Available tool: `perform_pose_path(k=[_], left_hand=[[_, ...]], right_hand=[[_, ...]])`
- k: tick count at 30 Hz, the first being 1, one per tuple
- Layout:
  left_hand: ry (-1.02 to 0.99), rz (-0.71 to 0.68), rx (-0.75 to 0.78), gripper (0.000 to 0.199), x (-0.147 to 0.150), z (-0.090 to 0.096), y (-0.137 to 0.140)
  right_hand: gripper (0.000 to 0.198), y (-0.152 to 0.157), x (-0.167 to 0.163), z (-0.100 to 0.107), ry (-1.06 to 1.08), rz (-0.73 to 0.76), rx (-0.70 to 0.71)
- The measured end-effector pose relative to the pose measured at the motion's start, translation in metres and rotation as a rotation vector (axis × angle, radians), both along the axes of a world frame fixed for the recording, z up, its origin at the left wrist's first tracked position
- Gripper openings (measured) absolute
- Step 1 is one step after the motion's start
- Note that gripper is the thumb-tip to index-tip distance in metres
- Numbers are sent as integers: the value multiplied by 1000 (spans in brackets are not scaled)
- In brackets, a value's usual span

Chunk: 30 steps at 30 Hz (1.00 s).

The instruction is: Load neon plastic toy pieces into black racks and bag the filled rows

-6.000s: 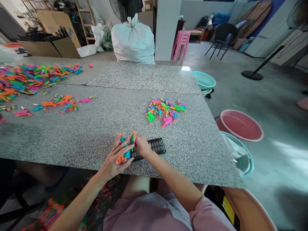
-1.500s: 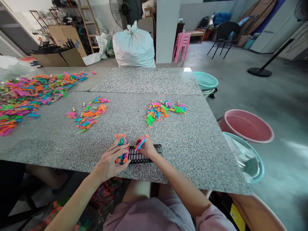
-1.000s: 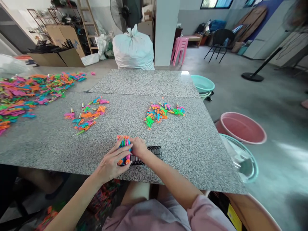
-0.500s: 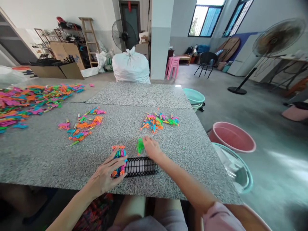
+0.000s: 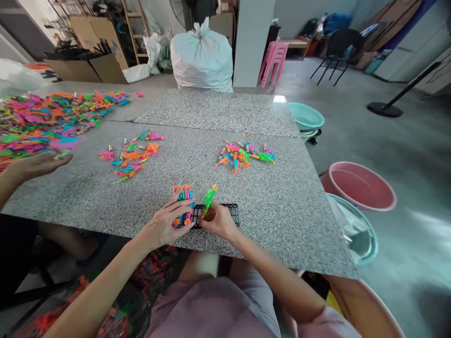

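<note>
My left hand curves over a row of colourful plastic toys with orange ends, its fingers resting across them. They sit at the left end of a black plastic lattice tray. Pinched in my right hand is a green plastic toy with an orange tip, held tilted over the tray's middle, just right of the row. Beyond the tray lie two loose heaps of similar toys, one at the right and one at the left.
A large pile of toys spreads over the table's far left, where another person's hand reaches in. A white sack stands behind the table. Pink and turquoise tubs stand along its right side.
My right hand has brought the green toy from the table beyond the tray back over the tray. The left hand stays on the row. Another person's hand has appeared at the left.
</note>
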State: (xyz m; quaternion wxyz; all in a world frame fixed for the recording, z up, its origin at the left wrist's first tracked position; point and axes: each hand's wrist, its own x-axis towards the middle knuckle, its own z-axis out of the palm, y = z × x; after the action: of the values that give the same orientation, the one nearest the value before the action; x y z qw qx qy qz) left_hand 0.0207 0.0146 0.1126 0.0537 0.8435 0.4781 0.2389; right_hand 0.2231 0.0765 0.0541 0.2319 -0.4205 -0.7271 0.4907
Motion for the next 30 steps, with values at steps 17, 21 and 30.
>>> perform_pose_path(k=[17, 21, 30], left_hand=[[-12, 3, -13, 28, 9, 6, -4], [-4, 38, 66, 41, 6, -3, 1], [62, 43, 177, 30, -6, -26, 7]], right_hand=[[9, -37, -30, 15, -497, -70, 273], [12, -35, -36, 11, -513, 71, 296], [44, 117, 34, 26, -679, -202, 429]])
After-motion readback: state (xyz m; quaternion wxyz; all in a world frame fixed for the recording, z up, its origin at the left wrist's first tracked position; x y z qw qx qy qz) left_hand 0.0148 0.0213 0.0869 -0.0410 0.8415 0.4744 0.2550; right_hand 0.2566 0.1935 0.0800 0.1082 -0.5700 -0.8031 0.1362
